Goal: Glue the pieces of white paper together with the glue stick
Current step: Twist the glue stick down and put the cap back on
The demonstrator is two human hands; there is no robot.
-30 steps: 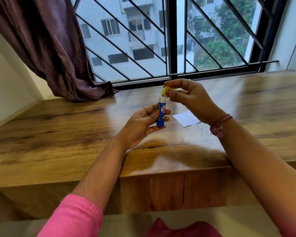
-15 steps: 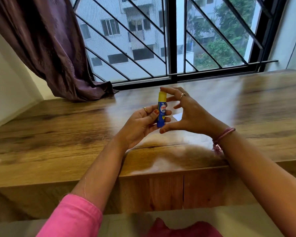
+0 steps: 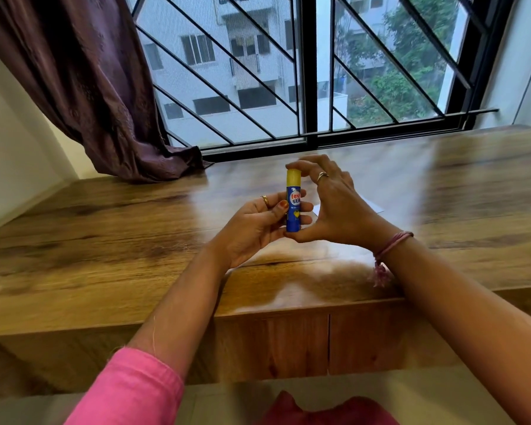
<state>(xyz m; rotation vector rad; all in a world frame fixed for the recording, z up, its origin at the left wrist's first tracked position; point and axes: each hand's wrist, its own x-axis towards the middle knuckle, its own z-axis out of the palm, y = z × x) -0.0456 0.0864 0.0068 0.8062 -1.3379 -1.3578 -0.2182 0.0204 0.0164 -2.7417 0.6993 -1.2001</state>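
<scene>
A blue glue stick point(image 3: 293, 210) with a yellow cap stands upright above the wooden table point(image 3: 105, 234). My left hand point(image 3: 258, 222) grips its blue barrel from the left. My right hand point(image 3: 334, 204) spans the stick, forefinger on top of the yellow cap and thumb under the base. White paper point(image 3: 373, 207) lies on the table behind my right hand, mostly hidden by it.
A barred window point(image 3: 310, 72) runs along the table's far edge. A purple curtain point(image 3: 83, 87) hangs down onto the far left corner. The table's front edge point(image 3: 288, 311) lies under my forearms.
One second ago my right hand held the yellow cap above the open stick. The cap is now on the stick, and my right hand has dropped to span it top and bottom.
</scene>
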